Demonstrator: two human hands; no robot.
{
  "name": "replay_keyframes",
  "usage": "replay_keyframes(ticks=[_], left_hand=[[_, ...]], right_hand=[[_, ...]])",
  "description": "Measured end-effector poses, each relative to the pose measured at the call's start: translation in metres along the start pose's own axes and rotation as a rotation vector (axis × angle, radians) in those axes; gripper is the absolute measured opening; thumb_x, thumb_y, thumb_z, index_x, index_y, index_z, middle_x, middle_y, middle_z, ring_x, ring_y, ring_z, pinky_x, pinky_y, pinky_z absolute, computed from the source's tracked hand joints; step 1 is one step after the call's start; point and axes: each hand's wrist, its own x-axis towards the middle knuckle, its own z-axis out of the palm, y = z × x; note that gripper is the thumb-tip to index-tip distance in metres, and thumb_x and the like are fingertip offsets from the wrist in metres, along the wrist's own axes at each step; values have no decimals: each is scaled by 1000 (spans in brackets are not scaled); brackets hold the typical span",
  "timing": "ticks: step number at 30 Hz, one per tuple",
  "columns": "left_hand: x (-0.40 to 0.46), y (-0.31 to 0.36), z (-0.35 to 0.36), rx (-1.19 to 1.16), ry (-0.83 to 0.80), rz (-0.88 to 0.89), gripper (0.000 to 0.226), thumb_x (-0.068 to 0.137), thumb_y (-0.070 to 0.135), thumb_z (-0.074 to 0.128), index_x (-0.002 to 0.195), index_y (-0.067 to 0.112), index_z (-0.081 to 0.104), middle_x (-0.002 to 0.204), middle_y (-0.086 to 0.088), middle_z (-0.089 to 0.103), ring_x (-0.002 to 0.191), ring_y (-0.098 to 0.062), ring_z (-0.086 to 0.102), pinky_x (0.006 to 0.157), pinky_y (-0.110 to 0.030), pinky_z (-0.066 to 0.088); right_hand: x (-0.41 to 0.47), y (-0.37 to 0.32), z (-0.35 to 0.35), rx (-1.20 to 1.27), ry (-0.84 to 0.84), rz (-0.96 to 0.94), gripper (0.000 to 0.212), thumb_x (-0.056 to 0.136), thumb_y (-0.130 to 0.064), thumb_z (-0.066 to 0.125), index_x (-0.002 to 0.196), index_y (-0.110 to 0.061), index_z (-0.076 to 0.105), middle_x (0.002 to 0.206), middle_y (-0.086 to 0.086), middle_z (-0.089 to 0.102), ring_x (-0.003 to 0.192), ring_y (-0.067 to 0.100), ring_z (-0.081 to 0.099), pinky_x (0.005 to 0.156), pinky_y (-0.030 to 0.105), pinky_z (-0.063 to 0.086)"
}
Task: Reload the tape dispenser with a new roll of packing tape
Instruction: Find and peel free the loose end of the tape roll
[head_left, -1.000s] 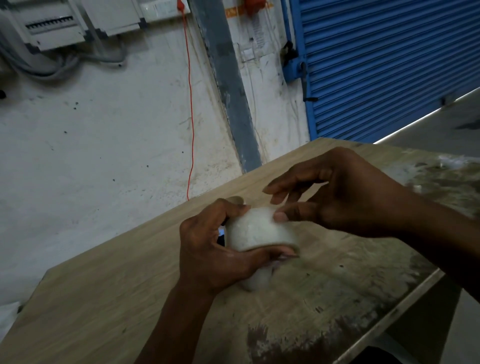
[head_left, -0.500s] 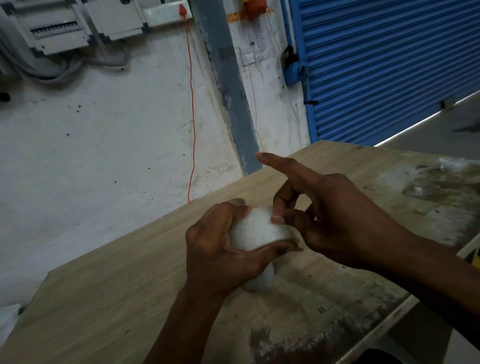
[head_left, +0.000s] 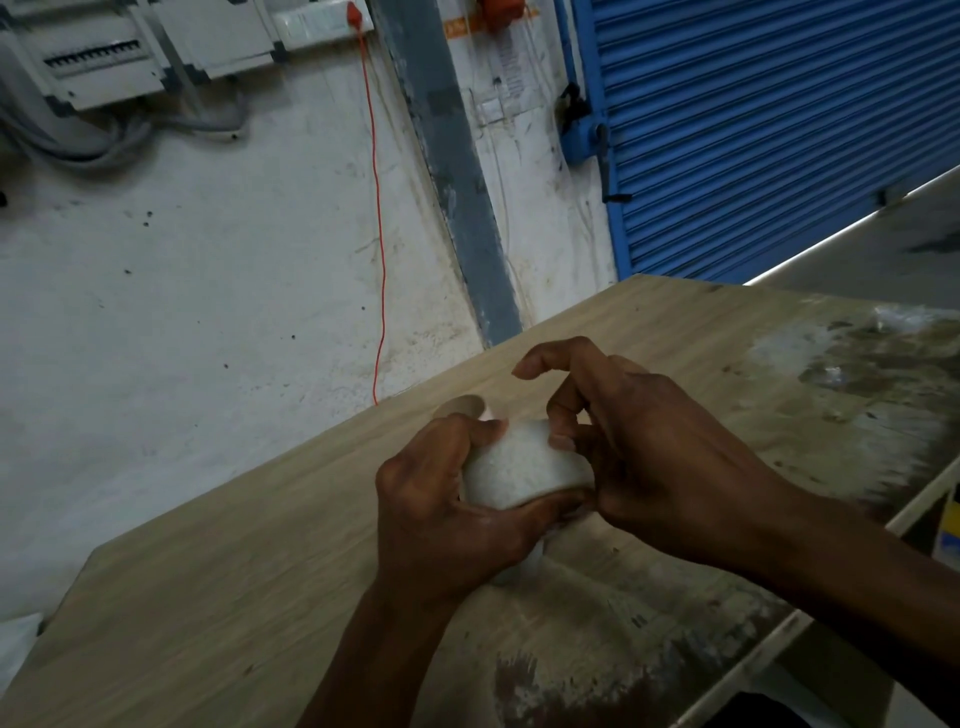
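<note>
The wooden table has bare surface to the left; its near right edge runs just beside the forearms. Above it, the left hand wraps the white tape roll, thumb under, fingers over. The right hand pinches the roll's right rim, index finger raised and bent. Behind stand a white wall and a blue shutter.
</note>
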Motion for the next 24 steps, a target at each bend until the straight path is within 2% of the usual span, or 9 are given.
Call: replay_keyframes(ticks=[6,9,14,17,19,21,23,24], left_hand=[[-1,-1,2,27,21,-1,68,61,56,88,95,-1,72,90,-9,74,82,-19,71,72,-23,54],[0,-1,3,44,19,3,65,61,54,88,94,-1,72,89,-9,73,82,-18,70,73,-17,50],[0,-2,3,48,39,-8,64,62,51,89,96,0,71,92,-8,73,86,-16,70,76,-13,49],[-1,-2,4,53,15,-2,65,57,49,95,95,1,72,92,-7,74,84,-17,71,71,-23,55],[-1,-2,4,49,1,-11,67,55,52,96,94,2,72,92,-6,74,82,-18,72,67,-31,57],[0,-2,3,19,10,-55,70,57,61,92,93,4,72,93,-3,74,83,-15,72,67,-30,58],[3,-2,1,-22,28,-78,72,58,65,90,93,4,72,92,1,73,84,-8,69,69,-22,55],[3,-2,0,-36,31,-73,72,59,67,89,92,5,72,92,4,71,84,-3,67,71,-17,53]], right_hand=[[1,1,6,1,1,53,76,70,-3,76,128,-37,39,88,-16,57,93,11,53,74,45,54],[3,0,10,-20,20,53,74,70,-4,77,126,-35,39,89,-13,57,91,11,51,73,42,53],[7,2,16,-123,55,27,76,70,-10,78,123,-40,32,84,-19,48,87,7,47,68,36,52],[10,7,14,-113,79,26,73,71,-10,81,123,-39,39,83,-18,49,84,2,46,65,24,44],[13,13,5,-36,125,26,57,81,-8,75,123,-38,50,85,-18,58,86,-1,53,69,20,45],[12,17,-4,7,136,5,32,93,-26,67,122,-38,63,95,-22,66,92,-1,59,77,20,50],[6,20,-8,72,91,0,31,90,-49,63,117,-38,73,106,-23,70,97,-2,63,79,21,53],[2,23,-8,112,75,-3,33,86,-53,65,113,-37,75,108,-23,71,98,-2,64,79,23,55]])
